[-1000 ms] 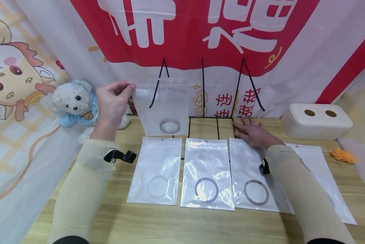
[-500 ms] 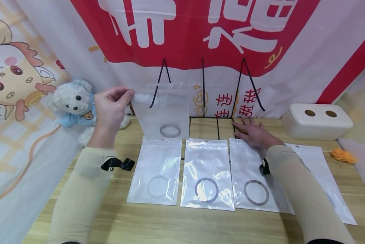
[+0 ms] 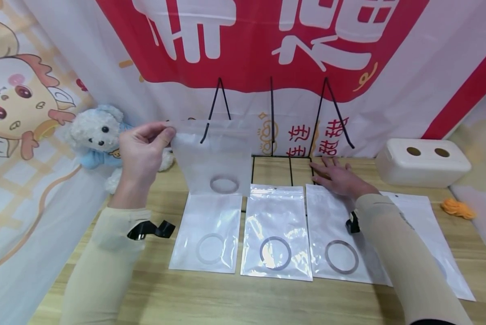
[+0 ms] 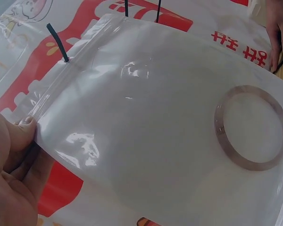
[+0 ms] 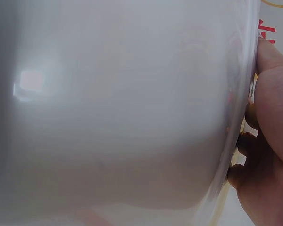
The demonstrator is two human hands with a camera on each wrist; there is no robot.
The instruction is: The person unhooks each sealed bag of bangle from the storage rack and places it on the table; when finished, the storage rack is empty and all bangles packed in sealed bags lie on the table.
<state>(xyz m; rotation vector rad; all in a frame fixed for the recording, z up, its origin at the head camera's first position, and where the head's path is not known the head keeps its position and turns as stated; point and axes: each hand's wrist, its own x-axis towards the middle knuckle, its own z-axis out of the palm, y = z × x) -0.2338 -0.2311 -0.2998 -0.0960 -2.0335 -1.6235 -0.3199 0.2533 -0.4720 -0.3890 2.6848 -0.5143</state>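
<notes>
My left hand point(image 3: 141, 158) pinches the upper left edge of a clear zip bag point(image 3: 204, 158) between thumb and fingers. A purplish bangle point(image 4: 220, 125) lies inside near the bag's bottom. A black hook of the wire display rack point(image 3: 272, 113) pokes out at the bag's top, by the zip strip, in the left wrist view. My right hand point(image 3: 336, 177) rests with fingers spread on the rack's base. Below it lies a bag point(image 3: 324, 216) with a brownish bangle point(image 3: 327, 257). The bag fills much of the right wrist view.
More bagged bangles lie flat on the wooden table point(image 3: 226, 302): a left bag point(image 3: 186, 253), a middle bag point(image 3: 275, 212) and a right bag point(image 3: 413, 210). A white box point(image 3: 422, 171) with two holes, orange yarn point(image 3: 457, 207) and a plush bear point(image 3: 96, 128) stand around.
My left hand has moved down and slightly left, towards me. The bag it pinches has lowered and now overlaps the top of the left bag on the table. My right hand stays put.
</notes>
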